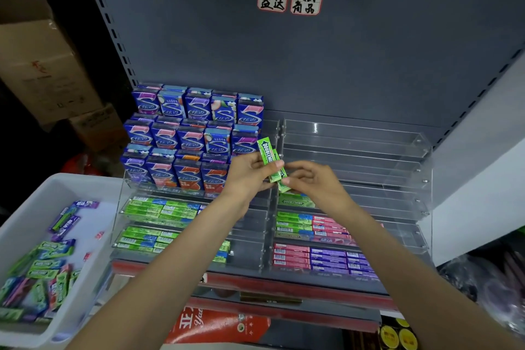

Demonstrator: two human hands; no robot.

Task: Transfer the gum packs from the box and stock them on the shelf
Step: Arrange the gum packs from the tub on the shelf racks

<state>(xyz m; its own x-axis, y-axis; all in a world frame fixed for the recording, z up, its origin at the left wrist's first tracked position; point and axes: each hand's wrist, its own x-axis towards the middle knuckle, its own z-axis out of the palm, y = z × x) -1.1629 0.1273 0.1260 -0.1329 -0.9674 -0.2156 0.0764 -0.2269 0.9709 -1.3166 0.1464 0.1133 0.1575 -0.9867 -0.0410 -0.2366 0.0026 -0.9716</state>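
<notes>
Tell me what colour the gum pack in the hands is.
Bright green gum pack with white lettering, seen in the head view.

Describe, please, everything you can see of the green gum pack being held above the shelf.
The green Doublemint gum pack is a slim rectangular stick pack in glossy wrapping, with white lettering on a darker green arrow band. It stands nearly upright, tilted slightly left, over the clear acrylic display rack. The left hand grips its lower part; the right hand pinches more green packs just below.

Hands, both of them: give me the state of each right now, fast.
Left hand: holding green Doublemint gum packs.
Right hand: fingers pinching the lower end of a green pack.
</notes>
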